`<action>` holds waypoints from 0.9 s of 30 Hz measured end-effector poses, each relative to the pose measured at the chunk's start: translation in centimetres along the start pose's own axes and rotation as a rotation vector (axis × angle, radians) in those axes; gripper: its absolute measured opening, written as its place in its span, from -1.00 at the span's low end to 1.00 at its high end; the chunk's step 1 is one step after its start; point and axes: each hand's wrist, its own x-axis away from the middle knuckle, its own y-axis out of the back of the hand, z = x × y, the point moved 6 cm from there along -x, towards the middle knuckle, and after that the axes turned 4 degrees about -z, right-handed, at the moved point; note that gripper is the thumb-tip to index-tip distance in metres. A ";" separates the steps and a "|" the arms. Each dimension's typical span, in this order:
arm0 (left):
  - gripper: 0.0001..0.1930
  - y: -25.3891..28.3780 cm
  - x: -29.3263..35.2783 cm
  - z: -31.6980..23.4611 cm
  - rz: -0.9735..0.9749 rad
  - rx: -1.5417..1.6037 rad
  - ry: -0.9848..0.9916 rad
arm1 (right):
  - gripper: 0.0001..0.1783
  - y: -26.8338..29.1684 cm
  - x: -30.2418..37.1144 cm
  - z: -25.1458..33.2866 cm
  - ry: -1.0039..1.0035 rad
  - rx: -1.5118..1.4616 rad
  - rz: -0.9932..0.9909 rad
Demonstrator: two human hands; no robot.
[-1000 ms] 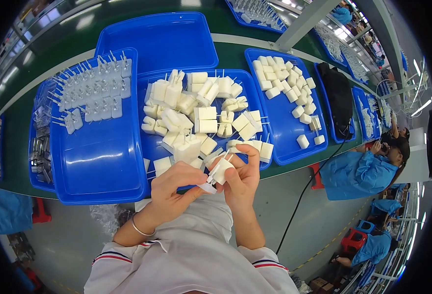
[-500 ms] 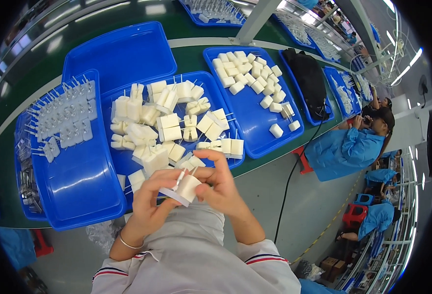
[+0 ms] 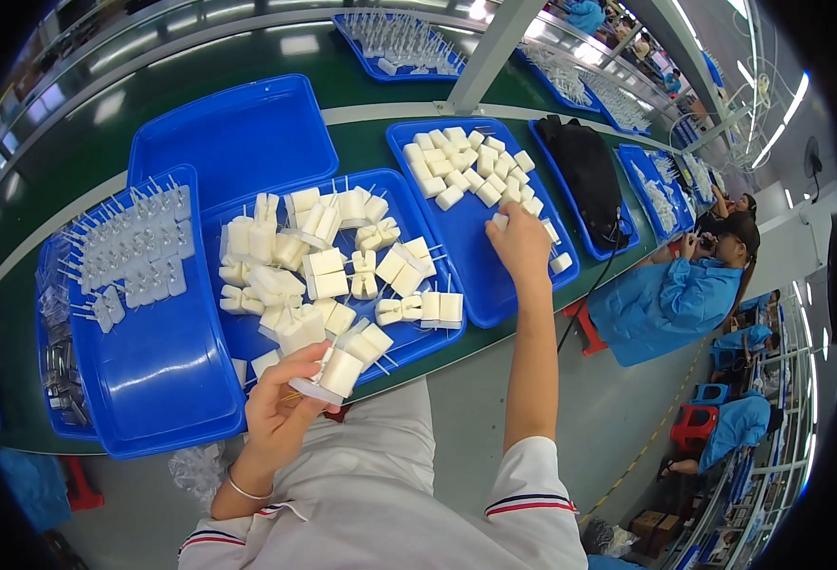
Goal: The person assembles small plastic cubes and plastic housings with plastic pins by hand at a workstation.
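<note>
In my left hand (image 3: 281, 404), near the table's front edge, is a translucent plate (image 3: 316, 390) with a cream-coloured block (image 3: 341, 371) seated on it. Fingers and thumb close round the plate's left end. My right hand (image 3: 523, 242) reaches into the right-hand blue tray (image 3: 485, 285) and pinches a single cream block (image 3: 500, 221). More loose cream blocks (image 3: 451, 161) lie heaped at that tray's far end. Just beyond my left hand, the middle blue tray (image 3: 211, 249) is filled with plates bearing paired blocks and thin pins (image 3: 326, 274).
To the left, a blue tray (image 3: 157, 380) carries rows of translucent plates with upright pins (image 3: 133, 242). Behind stands another blue tray (image 3: 233, 133). A black bag (image 3: 582, 171) occupies a tray at the right. A person in blue (image 3: 670, 304) sits farther along the table.
My right hand has left the plate and block and moved right and away into the block tray, where it grips a block. My left hand keeps the plate, slightly lower left.
</note>
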 end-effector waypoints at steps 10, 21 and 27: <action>-0.62 0.3 -0.6 1.4 -0.130 0.396 0.263 | -0.75 4.2 7.9 10.6 -0.357 -2.013 0.314; -0.65 0.4 -0.4 1.5 -0.171 0.555 0.320 | -0.70 3.5 11.2 13.4 -0.345 -2.267 0.443; -0.62 0.1 -0.9 1.4 -0.162 0.569 0.359 | -0.68 4.1 11.0 13.5 -0.220 -2.162 0.424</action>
